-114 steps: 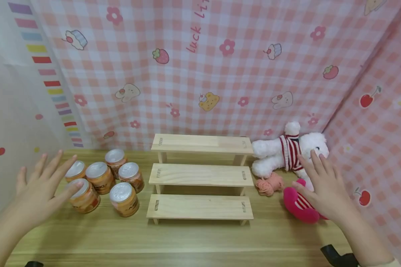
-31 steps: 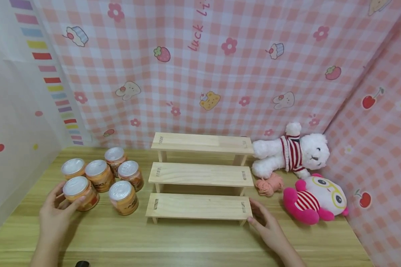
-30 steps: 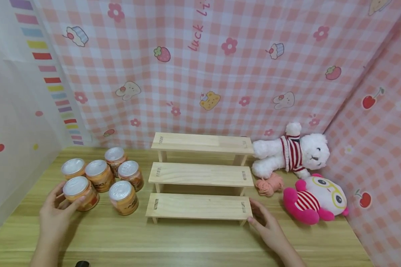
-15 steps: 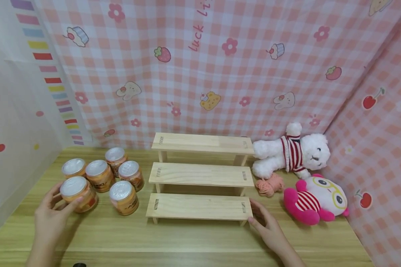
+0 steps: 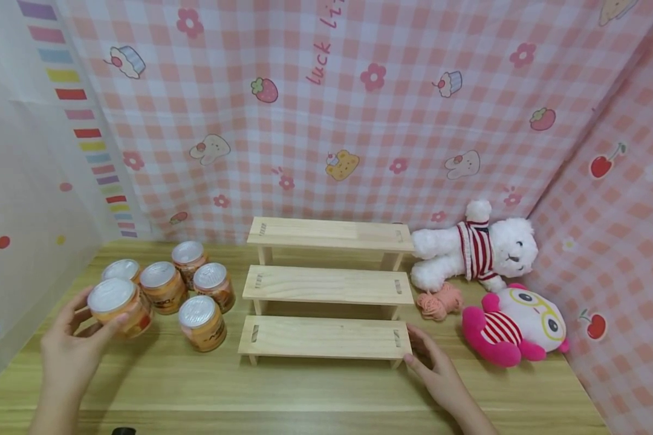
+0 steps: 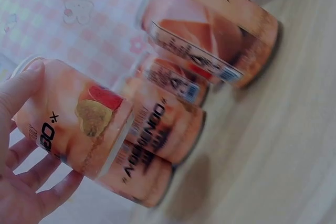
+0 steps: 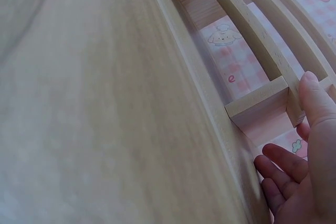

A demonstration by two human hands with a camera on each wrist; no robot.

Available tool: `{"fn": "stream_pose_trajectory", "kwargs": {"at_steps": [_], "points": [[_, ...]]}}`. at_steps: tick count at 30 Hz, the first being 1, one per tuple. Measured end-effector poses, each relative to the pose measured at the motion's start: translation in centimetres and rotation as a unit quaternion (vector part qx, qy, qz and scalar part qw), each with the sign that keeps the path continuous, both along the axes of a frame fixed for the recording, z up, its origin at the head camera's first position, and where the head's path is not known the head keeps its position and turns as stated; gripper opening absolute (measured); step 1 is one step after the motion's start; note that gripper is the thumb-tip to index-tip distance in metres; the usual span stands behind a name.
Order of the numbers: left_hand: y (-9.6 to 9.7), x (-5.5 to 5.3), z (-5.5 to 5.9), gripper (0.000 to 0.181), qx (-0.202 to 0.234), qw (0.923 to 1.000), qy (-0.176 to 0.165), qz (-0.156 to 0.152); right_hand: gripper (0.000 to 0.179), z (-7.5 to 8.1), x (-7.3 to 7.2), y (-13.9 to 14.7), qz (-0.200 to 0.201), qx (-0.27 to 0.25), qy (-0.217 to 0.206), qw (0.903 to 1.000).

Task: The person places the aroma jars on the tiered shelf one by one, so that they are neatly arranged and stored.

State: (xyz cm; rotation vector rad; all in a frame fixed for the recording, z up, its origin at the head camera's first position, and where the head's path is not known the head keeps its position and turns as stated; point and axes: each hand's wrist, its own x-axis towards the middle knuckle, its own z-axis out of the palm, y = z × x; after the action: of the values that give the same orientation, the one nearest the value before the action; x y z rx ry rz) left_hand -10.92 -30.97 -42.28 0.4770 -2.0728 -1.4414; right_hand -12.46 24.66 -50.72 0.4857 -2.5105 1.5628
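Note:
In the head view my left hand (image 5: 71,353) grips an orange can (image 5: 121,308) with a silvery lid, thumb on its near side and fingers round the far left. The left wrist view shows this can (image 6: 79,116) raised and tilted, with its base off the table. Several similar cans (image 5: 164,290) stand close by to the right. At the three-step wooden display shelf (image 5: 326,337), my right hand (image 5: 439,374) holds the right end of the lowest board. In the right wrist view the thumb (image 7: 312,95) lies against that board (image 7: 262,51); the other fingers are below it, near the tabletop.
Right of the shelf lie a white plush bear (image 5: 476,248) in a striped sweater, a pink yarn bundle (image 5: 439,301) and a pink plush toy (image 5: 514,329) with yellow glasses. A checked curtain (image 5: 326,121) hangs behind the wooden table (image 5: 283,399).
My left hand has closed round the front-left can, lifted it and shifted it left. From above the plush toys, my right hand has come to the lowest shelf board and stays there.

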Motion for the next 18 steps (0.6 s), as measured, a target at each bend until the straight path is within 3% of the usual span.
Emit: {"fn": "stream_pose_trajectory", "kwargs": {"at_steps": [8,18], "points": [[1.1,0.0,2.2,0.069,-0.015,0.9994,0.030,-0.008,0.049,-0.1,0.0,0.1,-0.001,0.006,0.004,1.0000],[2.6,-0.7,4.2,0.069,-0.010,0.9956,0.072,-0.058,0.049,-0.1,0.0,0.1,-0.002,0.009,0.001,1.0000]]}}
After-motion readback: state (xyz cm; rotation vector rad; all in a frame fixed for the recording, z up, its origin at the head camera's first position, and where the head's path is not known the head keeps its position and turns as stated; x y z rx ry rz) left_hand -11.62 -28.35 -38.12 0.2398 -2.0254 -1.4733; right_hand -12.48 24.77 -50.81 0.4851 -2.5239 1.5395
